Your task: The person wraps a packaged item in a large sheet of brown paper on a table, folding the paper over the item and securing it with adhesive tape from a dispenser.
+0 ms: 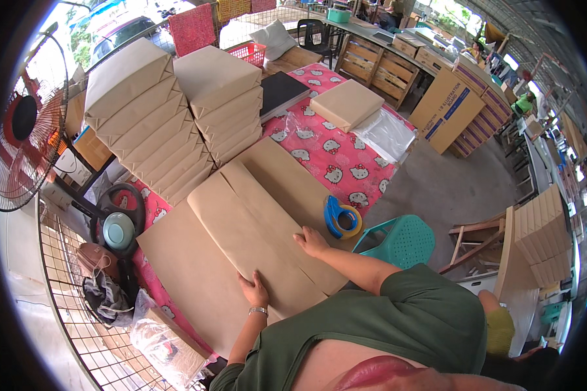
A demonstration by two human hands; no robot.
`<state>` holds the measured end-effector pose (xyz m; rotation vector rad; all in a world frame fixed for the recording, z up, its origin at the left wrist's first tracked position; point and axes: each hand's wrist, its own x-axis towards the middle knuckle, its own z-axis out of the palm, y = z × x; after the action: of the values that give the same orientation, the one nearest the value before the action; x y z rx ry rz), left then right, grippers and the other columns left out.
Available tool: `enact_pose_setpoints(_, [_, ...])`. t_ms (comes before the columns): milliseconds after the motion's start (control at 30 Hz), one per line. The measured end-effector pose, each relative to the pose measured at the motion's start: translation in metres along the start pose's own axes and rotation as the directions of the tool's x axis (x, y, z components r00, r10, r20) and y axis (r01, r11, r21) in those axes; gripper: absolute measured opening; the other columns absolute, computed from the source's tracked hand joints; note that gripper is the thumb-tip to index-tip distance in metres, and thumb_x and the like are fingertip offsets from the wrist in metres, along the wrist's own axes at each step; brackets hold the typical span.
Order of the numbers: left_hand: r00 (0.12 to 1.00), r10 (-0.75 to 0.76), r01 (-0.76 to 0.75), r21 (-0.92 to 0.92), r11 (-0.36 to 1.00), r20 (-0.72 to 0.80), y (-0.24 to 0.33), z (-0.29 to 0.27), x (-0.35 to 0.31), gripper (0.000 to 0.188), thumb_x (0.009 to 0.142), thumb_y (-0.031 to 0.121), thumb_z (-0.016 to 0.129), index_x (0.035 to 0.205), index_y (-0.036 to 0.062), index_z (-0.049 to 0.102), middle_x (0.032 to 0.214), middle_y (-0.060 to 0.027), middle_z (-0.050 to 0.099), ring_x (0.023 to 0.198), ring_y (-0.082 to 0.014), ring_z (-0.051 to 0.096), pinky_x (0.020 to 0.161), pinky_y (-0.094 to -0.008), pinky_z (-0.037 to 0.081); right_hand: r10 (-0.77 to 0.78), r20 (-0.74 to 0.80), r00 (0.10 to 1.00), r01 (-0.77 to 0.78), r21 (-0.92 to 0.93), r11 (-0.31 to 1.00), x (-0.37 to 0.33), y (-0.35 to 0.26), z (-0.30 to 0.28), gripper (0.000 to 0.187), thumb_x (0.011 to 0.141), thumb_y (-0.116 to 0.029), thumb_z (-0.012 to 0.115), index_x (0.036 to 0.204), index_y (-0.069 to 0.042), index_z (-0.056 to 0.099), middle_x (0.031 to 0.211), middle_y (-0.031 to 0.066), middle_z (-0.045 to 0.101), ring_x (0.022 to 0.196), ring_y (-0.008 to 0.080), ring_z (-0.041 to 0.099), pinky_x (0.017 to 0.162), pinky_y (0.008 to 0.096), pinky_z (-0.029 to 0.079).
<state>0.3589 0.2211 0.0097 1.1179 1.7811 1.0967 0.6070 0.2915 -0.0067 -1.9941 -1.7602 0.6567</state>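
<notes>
Brown kraft paper (176, 260) lies spread over the table in front of me. Part of it is folded over into a long flat package (248, 225), with a seam running along its top; what is inside is hidden. My left hand (254, 289), wearing a metal watch or bracelet, rests on the package's near left edge with its fingers apart. On the right part of the package my right hand (312, 241) presses lightly, fingers stretched out. Just beyond it, a blue tape dispenser (334, 217) with a tape roll sits on the paper.
Two tall stacks of wrapped packages, the left (137, 111) and right (225, 98), stand at the far left. A single wrapped package (347, 104) lies on the pink tablecloth (332, 171). A green plastic stool (404, 241) stands right; a fan (29, 124) is left.
</notes>
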Motion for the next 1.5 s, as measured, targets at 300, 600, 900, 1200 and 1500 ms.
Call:
enact_pose_setpoints(300, [1.000,-0.003,0.003,0.016,1.000,0.008,-0.004,0.001,0.002,0.064,0.090,0.027,0.057,0.140,-0.0023,0.028,0.121,-0.0219,0.056,0.105,-0.0311,0.058,0.089,-0.0365,0.045,0.008,0.035,0.999,-0.007,-0.022,1.000,0.000,0.000,-0.002,0.059,0.093,-0.048,0.043,0.115,0.006,0.045,0.111,0.0301,0.054,0.105,0.0447,0.051,0.091,0.0480,0.042])
enact_pose_setpoints(600, [1.000,-0.011,0.011,-0.026,1.000,0.020,-0.005,0.001,0.001,0.064,0.090,0.026,0.057,0.139,-0.0043,0.028,0.123,-0.0230,0.054,0.109,-0.0318,0.056,0.093,-0.0361,0.043,0.049,0.087,0.995,-0.047,-0.023,0.999,-0.001,-0.004,-0.008,0.063,0.093,-0.048,0.042,0.123,0.008,0.041,0.117,0.0300,0.053,0.110,0.0439,0.050,0.095,0.0467,0.040])
enact_pose_setpoints(900, [1.000,0.018,-0.019,0.026,0.999,0.021,-0.003,-0.001,0.001,0.064,0.091,0.026,0.056,0.139,-0.0051,0.028,0.124,-0.0233,0.053,0.110,-0.0322,0.055,0.094,-0.0360,0.042,0.039,0.082,0.996,-0.038,-0.013,0.999,-0.002,-0.005,-0.008,0.060,0.094,-0.048,0.041,0.119,0.006,0.043,0.115,0.0301,0.053,0.107,0.0444,0.050,0.093,0.0478,0.040])
enact_pose_setpoints(1200, [1.000,0.000,0.000,0.013,1.000,0.013,0.003,0.000,-0.001,0.066,0.090,0.026,0.057,0.139,-0.0070,0.027,0.123,-0.0239,0.053,0.110,-0.0319,0.055,0.094,-0.0362,0.042,0.040,0.090,0.995,-0.038,-0.021,0.999,0.000,-0.002,-0.006,0.061,0.094,-0.049,0.041,0.119,0.007,0.043,0.115,0.0303,0.053,0.107,0.0450,0.050,0.093,0.0483,0.041])
enact_pose_setpoints(1500, [1.000,0.022,-0.023,0.044,0.999,0.006,-0.011,0.001,0.003,0.067,0.090,0.030,0.057,0.139,-0.0056,0.028,0.126,-0.0244,0.051,0.113,-0.0347,0.053,0.095,-0.0380,0.042,0.018,0.045,0.999,-0.016,-0.033,0.999,-0.001,-0.002,-0.003,0.065,0.094,-0.049,0.041,0.123,0.008,0.042,0.119,0.0303,0.051,0.111,0.0444,0.049,0.096,0.0472,0.040])
